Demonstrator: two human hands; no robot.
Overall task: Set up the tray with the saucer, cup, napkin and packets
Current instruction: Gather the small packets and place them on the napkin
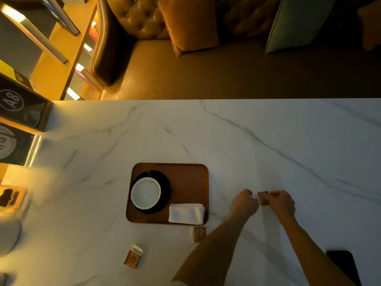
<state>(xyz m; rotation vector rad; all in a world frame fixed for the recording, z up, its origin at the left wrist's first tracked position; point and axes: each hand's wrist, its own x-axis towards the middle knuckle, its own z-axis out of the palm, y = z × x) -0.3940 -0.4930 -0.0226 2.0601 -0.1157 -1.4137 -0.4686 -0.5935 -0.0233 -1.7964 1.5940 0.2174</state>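
A marble table (pixel 268 141) filled the lower half of the frame. On it, centre-left, sat the brown tray (pixel 185 174), long side running left to right. The black saucer (pixel 166 182) lay in its left half with the white cup (pixel 146 193) upright on it, and the folded napkin (pixel 186 213) lay in its lower right corner; the upper right of the tray was bare. Right of the tray and apart from it, the left hand (pixel 245 203) and right hand (pixel 282 203) met over the table, each pinching a side of the held packet (pixel 263 198) with curled fingers; whether it stood clear of the marble could not be told. The left hand was the nearer to the tray, so the bare corner lay leftward and slightly up-frame from the grip. A second packet (pixel 199 234) lay on the table just below the napkin corner, off the tray, and a third packet (pixel 133 256) lay lower left of it, well apart.
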